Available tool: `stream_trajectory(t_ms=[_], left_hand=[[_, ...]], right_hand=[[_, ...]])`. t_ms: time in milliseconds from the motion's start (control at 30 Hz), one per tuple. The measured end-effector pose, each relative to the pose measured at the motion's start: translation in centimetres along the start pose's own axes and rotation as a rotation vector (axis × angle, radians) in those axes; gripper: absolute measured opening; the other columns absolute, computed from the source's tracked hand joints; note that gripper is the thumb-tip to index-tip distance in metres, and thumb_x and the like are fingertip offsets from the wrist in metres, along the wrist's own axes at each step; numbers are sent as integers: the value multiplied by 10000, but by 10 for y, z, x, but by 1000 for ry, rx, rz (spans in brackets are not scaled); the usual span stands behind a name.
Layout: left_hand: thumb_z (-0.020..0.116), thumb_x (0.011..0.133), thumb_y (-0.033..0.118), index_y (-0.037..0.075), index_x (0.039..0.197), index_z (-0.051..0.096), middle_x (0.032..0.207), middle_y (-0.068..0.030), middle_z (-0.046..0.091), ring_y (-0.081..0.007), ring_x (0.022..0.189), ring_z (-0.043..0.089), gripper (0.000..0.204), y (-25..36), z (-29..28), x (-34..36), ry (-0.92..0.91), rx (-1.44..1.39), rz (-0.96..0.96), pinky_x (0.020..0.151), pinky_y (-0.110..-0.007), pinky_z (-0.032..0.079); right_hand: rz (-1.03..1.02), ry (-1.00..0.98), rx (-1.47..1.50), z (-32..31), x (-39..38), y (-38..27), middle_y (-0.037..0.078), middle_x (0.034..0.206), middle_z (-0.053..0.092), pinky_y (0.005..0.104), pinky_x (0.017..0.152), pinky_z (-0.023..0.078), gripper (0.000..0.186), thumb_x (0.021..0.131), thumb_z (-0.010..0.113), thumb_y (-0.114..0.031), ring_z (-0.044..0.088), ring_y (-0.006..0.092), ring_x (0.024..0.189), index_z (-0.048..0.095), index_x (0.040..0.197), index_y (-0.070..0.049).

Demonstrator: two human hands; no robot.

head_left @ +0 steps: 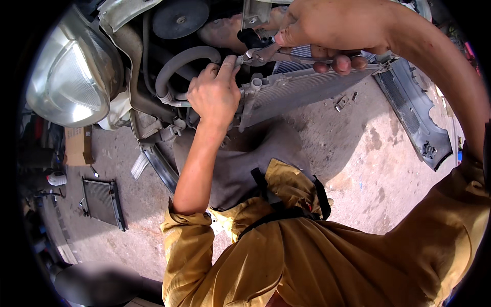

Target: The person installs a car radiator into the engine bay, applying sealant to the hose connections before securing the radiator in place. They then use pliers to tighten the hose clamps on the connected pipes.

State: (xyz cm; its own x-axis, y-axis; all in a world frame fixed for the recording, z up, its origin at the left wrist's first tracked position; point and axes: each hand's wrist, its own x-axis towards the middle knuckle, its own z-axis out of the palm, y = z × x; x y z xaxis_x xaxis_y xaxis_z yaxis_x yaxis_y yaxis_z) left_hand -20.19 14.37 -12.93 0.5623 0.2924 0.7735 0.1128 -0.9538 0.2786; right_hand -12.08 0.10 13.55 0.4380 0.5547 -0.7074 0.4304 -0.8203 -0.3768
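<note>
My right hand (335,30) reaches in from the upper right, its fingers closed around the handles of metal pliers (267,53). The pliers' jaws point left, to a fitting beside the top corner of a radiator (307,92) at the car's front. My left hand (216,94) is curled at that same corner, its forefinger and middle finger reaching up to the jaws. What its fingertips and thumb grip is hidden. Close to the left hand bends a thick grey hose (176,64). A black connector (250,38) sits just above the jaws.
A headlight (69,77) hangs at the upper left, next to a round black part (181,19). On the concrete floor lie a second radiator (101,202), a cardboard box (78,147), a grey bumper piece (417,112) and a small metal part (341,104).
</note>
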Motion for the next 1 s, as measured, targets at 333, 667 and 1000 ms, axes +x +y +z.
stream_trajectory(t_ms=[333,667,1000], left_hand=[[742,845,256,189,1080,765,737,-75,660,-291,627,668,245,4,-8,4,-112,-22,-61,577,-411,521],[737,863,302,209,1089,771,694,-72,642,-278,588,665,247,4,-6,4,-62,-14,-3,520,-393,532],[722,888,307,233,1117,746,660,-78,601,-278,572,655,242,4,-11,7,-115,51,32,499,-387,523]], right_hand=[[-17,49,-242,-4,11,-4,90,725,634,312,448,467,338,1037,448,-286,573,151,524,614,1068,7],[68,183,-239,18,0,-7,96,705,627,314,451,494,366,1049,460,-309,600,166,526,596,1126,23],[-68,-50,-208,-20,16,-6,137,808,695,346,523,545,351,1039,449,-299,659,202,599,620,1179,-26]])
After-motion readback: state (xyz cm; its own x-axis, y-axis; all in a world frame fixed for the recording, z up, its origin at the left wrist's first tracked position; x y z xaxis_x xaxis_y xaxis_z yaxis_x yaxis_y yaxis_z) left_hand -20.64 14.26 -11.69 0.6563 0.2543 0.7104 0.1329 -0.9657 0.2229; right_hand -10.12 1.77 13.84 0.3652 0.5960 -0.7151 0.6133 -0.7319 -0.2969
